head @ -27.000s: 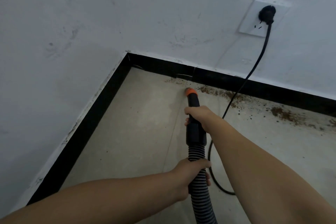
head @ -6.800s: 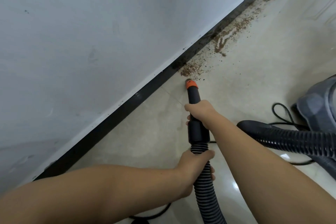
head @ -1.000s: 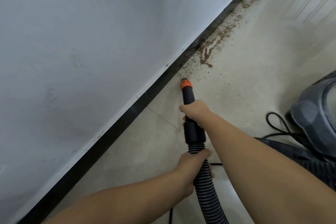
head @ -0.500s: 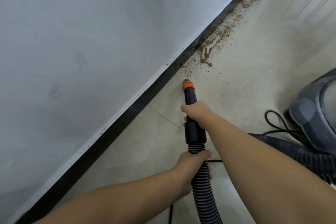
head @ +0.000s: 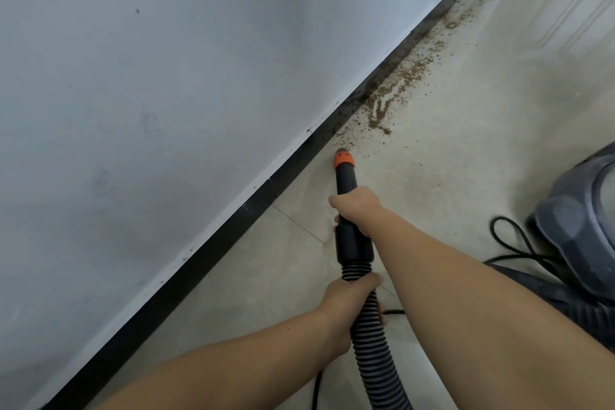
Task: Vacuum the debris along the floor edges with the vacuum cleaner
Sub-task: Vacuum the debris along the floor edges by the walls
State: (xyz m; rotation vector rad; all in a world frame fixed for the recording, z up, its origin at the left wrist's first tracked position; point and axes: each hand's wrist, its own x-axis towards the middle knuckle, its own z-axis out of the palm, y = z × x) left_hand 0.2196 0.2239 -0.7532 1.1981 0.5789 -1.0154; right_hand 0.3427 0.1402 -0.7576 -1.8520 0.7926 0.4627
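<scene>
My right hand (head: 355, 208) grips the black vacuum nozzle (head: 349, 236) near its middle. Lower down, my left hand (head: 347, 303) is closed around the ribbed black hose (head: 372, 353). The nozzle's orange tip (head: 344, 160) touches the pale floor just short of a trail of brown debris (head: 396, 86). That debris runs along the black baseboard (head: 233, 226) toward the upper right. Fine specks lie right in front of the tip.
The white wall (head: 166, 76) fills the left half. The grey vacuum cleaner body (head: 582, 230) sits at the right edge, with a black power cord (head: 509, 236) looped beside it. A second stretch of hose (head: 585, 309) lies behind my right forearm.
Over the last second the nozzle tip stays near the baseboard at the near end of the debris trail. Since 6.8 s ago a clump of debris in front of the tip is gone.
</scene>
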